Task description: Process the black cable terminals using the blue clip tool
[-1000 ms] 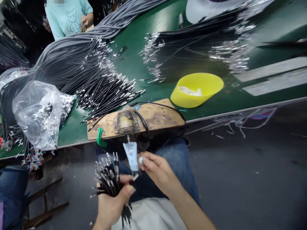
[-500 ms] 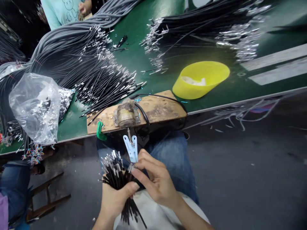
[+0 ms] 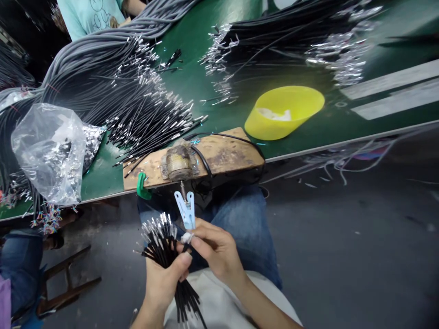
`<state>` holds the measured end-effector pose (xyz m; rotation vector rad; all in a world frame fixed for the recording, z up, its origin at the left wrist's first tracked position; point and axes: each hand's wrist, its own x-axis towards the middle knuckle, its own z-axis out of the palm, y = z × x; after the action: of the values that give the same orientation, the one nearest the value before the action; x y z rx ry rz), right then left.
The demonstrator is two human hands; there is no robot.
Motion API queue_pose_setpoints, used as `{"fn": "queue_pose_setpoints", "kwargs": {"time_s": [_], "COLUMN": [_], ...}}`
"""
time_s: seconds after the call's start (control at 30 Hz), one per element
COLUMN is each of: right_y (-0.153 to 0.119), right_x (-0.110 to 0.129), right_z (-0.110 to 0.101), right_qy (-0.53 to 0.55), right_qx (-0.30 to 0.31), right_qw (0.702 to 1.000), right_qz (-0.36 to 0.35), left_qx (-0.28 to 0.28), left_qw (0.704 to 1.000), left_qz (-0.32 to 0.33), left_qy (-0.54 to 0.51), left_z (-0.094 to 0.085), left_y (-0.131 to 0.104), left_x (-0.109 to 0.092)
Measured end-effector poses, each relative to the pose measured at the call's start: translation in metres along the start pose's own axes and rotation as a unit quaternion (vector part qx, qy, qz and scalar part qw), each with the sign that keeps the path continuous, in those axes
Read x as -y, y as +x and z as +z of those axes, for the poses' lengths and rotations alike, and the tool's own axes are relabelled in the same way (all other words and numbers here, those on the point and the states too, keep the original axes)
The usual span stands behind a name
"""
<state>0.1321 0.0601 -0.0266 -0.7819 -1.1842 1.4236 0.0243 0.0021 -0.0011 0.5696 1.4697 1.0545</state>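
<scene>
A bundle of short black cables with silvery tips point(image 3: 161, 249) is gripped in my left hand point(image 3: 163, 281), tips fanned up and left, tails hanging below. My right hand point(image 3: 217, 249) has thumb and fingers pinched at a small white piece point(image 3: 187, 237), which sits beside the bundle at what looks like one cable's end. Just above those fingertips is a light blue clothespin point(image 3: 186, 210), fixed to a thin metal shaft. That shaft comes out of a small motor point(image 3: 179, 165), mounted on a wooden board point(image 3: 226, 155) at the bench edge.
On the green bench point(image 3: 195, 68) lie a pile of grey cables with black tipped ends point(image 3: 137, 105) and another black cable bundle point(image 3: 274, 34). A yellow container point(image 3: 283, 121), a clear plastic bag point(image 3: 50, 155) and a green clamp point(image 3: 142, 186) are nearby. Another person point(image 3: 92, 16) is across the bench.
The bundle has leaned slightly left. The white piece now shows plainly between my right fingertips, where a silvery end showed before. The person across the bench has shifted an arm.
</scene>
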Motion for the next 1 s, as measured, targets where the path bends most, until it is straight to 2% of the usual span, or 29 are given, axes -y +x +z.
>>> {"fn": "queue_pose_setpoints", "kwargs": {"time_s": [0.1,0.17,0.3,0.37,0.47,0.57,0.63,0.67,0.73,0.8,0.83,0.87,0.93,1.0], "right_y": [0.000,0.001,0.004,0.003,-0.001,-0.006,-0.005,-0.004,0.001,0.007,0.011,0.014,0.023,0.034], "right_x": [-0.007,-0.008,0.002,0.005,0.004,0.002,0.002,0.003,0.004,0.003,0.003,0.002,0.003,0.004], "right_z": [-0.002,-0.004,-0.008,-0.008,-0.003,0.000,-0.001,-0.002,-0.007,-0.011,-0.014,-0.016,-0.018,-0.017], "right_qy": [0.085,0.113,0.053,0.017,-0.034,-0.129,-0.126,-0.084,0.063,0.205,0.246,0.264,0.259,0.257], "right_qx": [0.024,0.021,0.050,0.051,0.003,-0.077,-0.065,-0.029,0.072,0.146,0.162,0.167,0.147,0.111], "right_qw": [0.991,0.987,0.997,0.998,0.999,0.978,0.975,0.986,0.995,0.961,0.940,0.925,0.914,0.916], "right_qz": [0.100,0.112,0.041,0.031,-0.008,-0.142,-0.173,-0.144,-0.019,0.119,0.174,0.217,0.274,0.288], "left_qx": [0.020,0.026,0.034,0.033,0.029,0.024,0.026,0.026,0.018,-0.001,-0.013,-0.025,-0.051,-0.075], "left_qw": [1.000,0.999,0.999,0.999,1.000,0.999,0.999,0.999,1.000,0.999,0.999,0.999,0.997,0.995], "left_qz": [-0.017,-0.021,-0.027,-0.021,-0.002,0.011,0.013,0.015,0.020,0.031,0.038,0.045,0.057,0.063], "left_qy": [-0.007,-0.010,-0.013,-0.008,0.011,0.024,0.021,0.018,0.014,0.011,0.011,0.013,0.018,0.025], "left_z": [0.001,0.001,0.002,0.001,0.002,0.001,0.000,0.000,-0.002,-0.003,-0.004,-0.004,-0.004,-0.003], "left_y": [0.000,0.001,0.003,0.003,0.004,0.005,0.006,0.006,0.008,0.010,0.010,0.011,0.011,0.009], "left_x": [-0.001,-0.002,-0.002,-0.001,0.001,0.003,0.002,0.001,-0.001,-0.002,-0.002,-0.003,-0.003,-0.004]}}
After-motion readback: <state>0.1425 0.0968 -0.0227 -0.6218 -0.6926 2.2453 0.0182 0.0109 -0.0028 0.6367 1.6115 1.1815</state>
